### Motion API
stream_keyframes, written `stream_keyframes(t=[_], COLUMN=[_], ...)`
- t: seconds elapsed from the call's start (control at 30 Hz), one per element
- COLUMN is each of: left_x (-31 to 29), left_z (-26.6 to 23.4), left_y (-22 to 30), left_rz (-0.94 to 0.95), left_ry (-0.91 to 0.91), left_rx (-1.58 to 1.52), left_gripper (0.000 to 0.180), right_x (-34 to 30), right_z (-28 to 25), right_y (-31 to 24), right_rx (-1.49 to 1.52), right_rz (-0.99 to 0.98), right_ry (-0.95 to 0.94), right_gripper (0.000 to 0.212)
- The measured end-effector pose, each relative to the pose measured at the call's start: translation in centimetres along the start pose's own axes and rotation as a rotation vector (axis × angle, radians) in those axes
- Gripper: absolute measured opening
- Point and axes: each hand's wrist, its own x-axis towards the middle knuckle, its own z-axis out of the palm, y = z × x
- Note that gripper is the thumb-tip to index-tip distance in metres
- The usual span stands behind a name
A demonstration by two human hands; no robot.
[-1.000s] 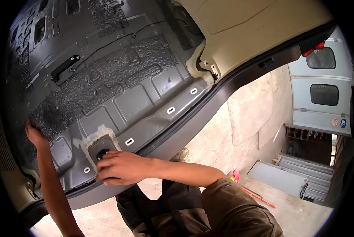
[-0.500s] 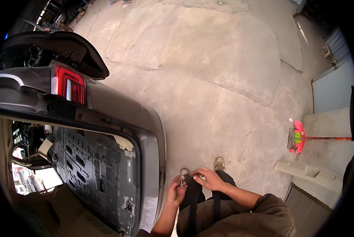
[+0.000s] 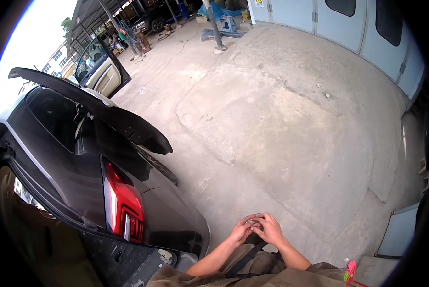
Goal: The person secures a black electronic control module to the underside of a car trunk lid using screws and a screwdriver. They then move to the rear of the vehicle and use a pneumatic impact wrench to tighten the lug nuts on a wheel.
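- Concrete floor (image 3: 296,138), pale and cracked, filling the middle of our view; light-blue doors (image 3: 340,26) with dark windows close off its far right edge.
- Canopy (image 3: 91,21) at the far left, with a dark vehicle (image 3: 158,23) parked beneath; a post (image 3: 213,27) stands farther right, a blue sheet (image 3: 222,10) behind it.
- One car (image 3: 178,217), dark grey-brown, to our left and near our hands, but apart from them; it is the nearest large item we can list.
- Fittings of same: a red tail light (image 3: 124,203), a raised tailgate (image 3: 140,129), a door (image 3: 107,79) standing open with beige inner trim, and a dark cargo floor (image 3: 110,258) at the lower left.
- Our left hand (image 3: 242,231), fingers curled, raised in front of our body, well above the floor.
- Our right hand (image 3: 271,230), fingers bent inward, meeting the left at the fingertips.
- Between those fingertips: a small pale glint, too small for us to identify; we cannot tell whether either hand grips anything.
- One pink broom head (image 3: 351,268), lower right, partly in view, well apart from our hands.
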Motion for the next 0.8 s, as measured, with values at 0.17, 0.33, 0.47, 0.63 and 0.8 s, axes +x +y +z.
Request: stream_keyframes(t=[0.17, 0.33, 0.47, 0.63, 0.8], left_x=[11.7, 26.9, 36.7, 41.2, 46.3], left_z=[9.6, 12.5, 13.2, 11.6, 4.6], left_y=[13.8, 25.0, 37.9, 53.4, 64.3], left_rz=[0.065, -0.061, 0.066, 0.238, 0.373], left_ry=[-0.108, -0.12, 0.037, 0.157, 0.283], left_rx=[0.046, 0.01, 0.012, -0.164, -0.434], left_gripper=[0.049, 0.054, 0.056, 0.046, 0.037], right_x=[18.0, 35.0, 53.8, 76.3, 95.4], right_z=[-10.9, -13.8, -15.2, -14.7, -5.9], right_y=[1.6, 7.8, 10.4, 7.3, 5.1], right_rx=[-0.035, 0.015, 0.032, 0.061, -0.021], right_rz=[-0.063, -0.073, -0.253, -0.553, -0.954], right_ry=[0.06, 0.091, -0.022, -0.32, -0.663], right_gripper=[0.027, 0.018, 0.012, 0.013, 0.018])
